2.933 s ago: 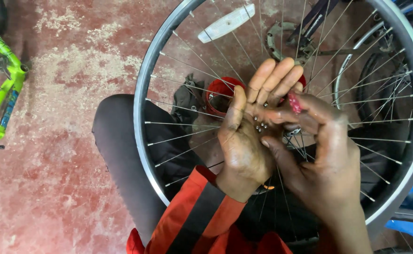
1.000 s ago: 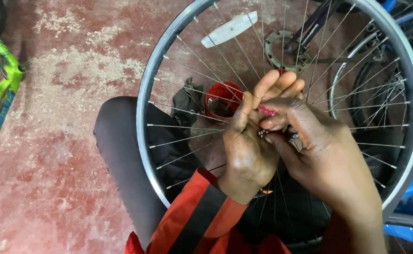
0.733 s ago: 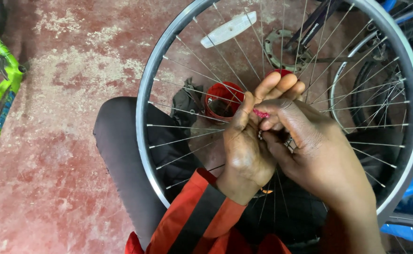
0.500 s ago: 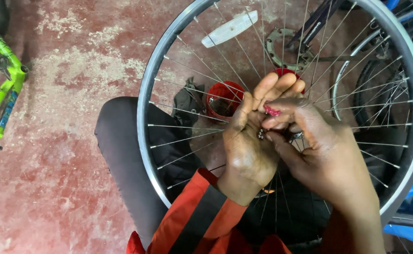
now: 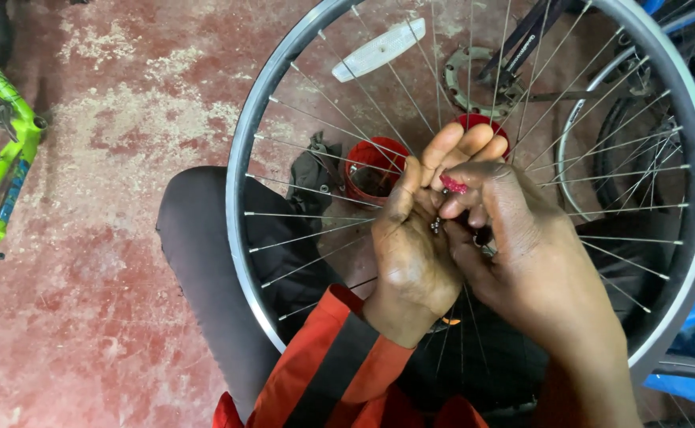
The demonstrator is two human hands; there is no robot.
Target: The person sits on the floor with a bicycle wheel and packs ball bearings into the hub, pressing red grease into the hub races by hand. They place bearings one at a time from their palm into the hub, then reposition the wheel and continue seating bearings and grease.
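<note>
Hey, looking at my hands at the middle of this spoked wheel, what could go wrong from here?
1. The small metal bits cupped in your left hand look loose; a tilt might spill them onto the mottled red concrete floor, where they would be hard to spot.
2. Your right hand works between thin steel spokes, so fingers could snag.
3. The silver wheel rim merely rests across your lap and might shift.

I see no packages, signs or screens here. The nearest to a label is a strip of white lettering on the dark bicycle frame tube (image 5: 522, 40) at the top, behind the spokes, and what looks like a blue decal on the green bicycle frame (image 5: 8, 198) at the left edge; both are too small for me to make out.
</note>
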